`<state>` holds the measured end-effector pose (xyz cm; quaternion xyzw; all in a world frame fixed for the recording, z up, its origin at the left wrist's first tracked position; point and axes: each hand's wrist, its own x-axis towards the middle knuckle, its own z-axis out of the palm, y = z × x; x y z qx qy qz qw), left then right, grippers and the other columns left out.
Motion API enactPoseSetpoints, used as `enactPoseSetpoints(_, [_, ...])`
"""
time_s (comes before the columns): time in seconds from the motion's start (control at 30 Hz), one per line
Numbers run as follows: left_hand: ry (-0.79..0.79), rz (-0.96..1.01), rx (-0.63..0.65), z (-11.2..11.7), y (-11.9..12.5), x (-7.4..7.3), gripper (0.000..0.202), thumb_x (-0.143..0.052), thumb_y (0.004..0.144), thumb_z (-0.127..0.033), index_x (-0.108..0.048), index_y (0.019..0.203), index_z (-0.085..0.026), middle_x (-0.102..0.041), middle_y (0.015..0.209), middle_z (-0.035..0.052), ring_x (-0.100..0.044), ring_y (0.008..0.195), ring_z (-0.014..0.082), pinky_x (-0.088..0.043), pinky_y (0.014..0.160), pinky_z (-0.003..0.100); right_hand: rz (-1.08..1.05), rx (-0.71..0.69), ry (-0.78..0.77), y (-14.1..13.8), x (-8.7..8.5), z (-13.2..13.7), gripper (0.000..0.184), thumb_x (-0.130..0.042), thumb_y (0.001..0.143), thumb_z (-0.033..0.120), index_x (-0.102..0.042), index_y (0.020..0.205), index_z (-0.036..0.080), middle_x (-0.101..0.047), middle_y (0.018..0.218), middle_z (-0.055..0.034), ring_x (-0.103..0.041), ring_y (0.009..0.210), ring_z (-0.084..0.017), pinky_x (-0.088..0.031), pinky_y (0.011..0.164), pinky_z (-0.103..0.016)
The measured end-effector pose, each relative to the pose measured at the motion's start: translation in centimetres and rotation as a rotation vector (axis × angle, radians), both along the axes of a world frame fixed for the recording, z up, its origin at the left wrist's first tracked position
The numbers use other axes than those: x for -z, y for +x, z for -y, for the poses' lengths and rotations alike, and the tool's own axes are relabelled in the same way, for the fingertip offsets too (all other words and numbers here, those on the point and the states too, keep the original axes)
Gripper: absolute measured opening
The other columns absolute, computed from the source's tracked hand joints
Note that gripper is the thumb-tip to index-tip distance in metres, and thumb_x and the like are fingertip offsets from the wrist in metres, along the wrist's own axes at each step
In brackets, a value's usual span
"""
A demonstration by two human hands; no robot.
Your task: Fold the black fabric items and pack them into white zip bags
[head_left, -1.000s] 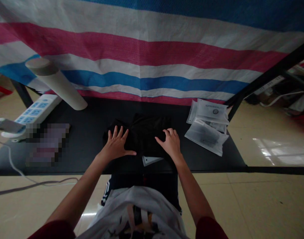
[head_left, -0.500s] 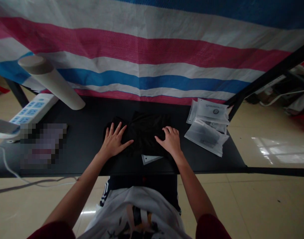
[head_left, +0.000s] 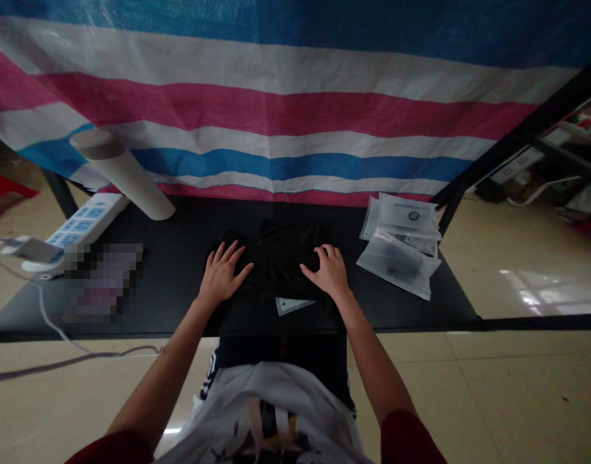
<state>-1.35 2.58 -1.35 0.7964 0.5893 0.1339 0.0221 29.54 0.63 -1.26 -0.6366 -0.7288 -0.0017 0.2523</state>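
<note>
One open, splayed left hand (head_left: pixel 222 276) and one open, loosely curved right hand (head_left: pixel 330 272) rest on our black cloth (head_left: pixel 280 258), mid-frame, probably to steady it; we see a pale corner (head_left: pixel 294 305) beneath; frosted bags (head_left: pixel 397 261) lie at centre right, perhaps leaving us room.

An open lane of tabletop (head_left: pixel 174 264) runs between the pixelated flat object (head_left: pixel 104 283) at left and the left hand (head_left: pixel 221 276); a narrower one parts the right hand (head_left: pixel 330 274) from the frosted plastic pouches (head_left: pixel 399 264) at right; bottle (head_left: pixel 132 180) and power strip (head_left: pixel 86 224) block the upper left; beyond the black cloth (head_left: pixel 280 261), a bare strip ends at the striped tarp (head_left: pixel 271 113), walling off the top.
</note>
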Motion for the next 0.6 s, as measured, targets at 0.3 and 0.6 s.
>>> enactPoseSetpoints(0.3, [0.044,0.027,-0.002,0.0,0.0,0.2,0.058,-0.037,0.096,-0.055,-0.053,0.137,-0.018,-0.043,0.151,0.0086,-0.030,0.143,0.0355,-0.028,0.114,0.056,-0.211,-0.043,0.031,1.6,1.6,-0.8,0.027,-0.063,0.084,0.041,-0.068,0.101,0.022,-0.063,0.109,-0.0093,-0.057,0.101,-0.027,-0.047,0.092,-0.041])
enactPoseSetpoints(0.6, [0.065,0.083,-0.023,0.1,-0.1,0.1,0.054,-0.032,0.098,-0.050,-0.058,0.131,-0.016,-0.049,0.146,0.0115,-0.036,0.140,0.0323,-0.030,0.114,0.052,-0.266,-0.049,0.028,2.1,2.2,-1.1,0.020,-0.063,0.084,0.035,-0.071,0.097,0.023,-0.065,0.108,-0.0075,-0.058,0.102,-0.025,-0.047,0.092,-0.041])
